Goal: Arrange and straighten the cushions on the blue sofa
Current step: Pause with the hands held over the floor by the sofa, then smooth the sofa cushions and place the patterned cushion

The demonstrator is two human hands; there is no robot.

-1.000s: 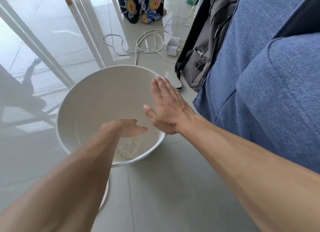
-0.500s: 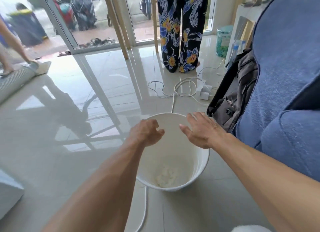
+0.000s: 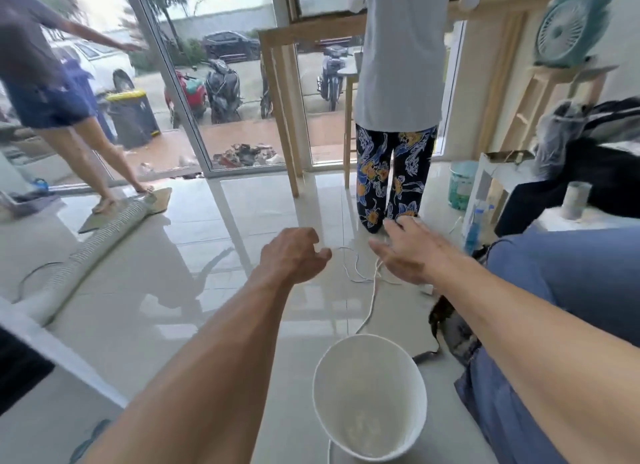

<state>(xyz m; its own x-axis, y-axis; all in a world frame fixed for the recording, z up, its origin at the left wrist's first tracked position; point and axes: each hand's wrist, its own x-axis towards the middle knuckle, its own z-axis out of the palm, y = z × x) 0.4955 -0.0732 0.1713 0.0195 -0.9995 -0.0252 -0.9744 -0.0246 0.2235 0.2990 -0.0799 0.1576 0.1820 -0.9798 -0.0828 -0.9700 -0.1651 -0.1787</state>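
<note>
The blue sofa fills the right edge of the head view; only its arm and side show, and no cushions can be made out. My left hand is held out over the tiled floor, fingers loosely curled with nothing in them. My right hand reaches forward beside the sofa arm, fingers spread and flat, holding nothing. Both hands are well above and beyond the white bin.
A white round bin stands on the floor by the sofa. White cables trail ahead, with a dark backpack against the sofa. A person in floral trousers stands ahead; another person walks at left near a ribbed hose.
The view has swung up from the bin to the room. Both hands have lifted away from the bin's rim and now hover higher over the floor.
</note>
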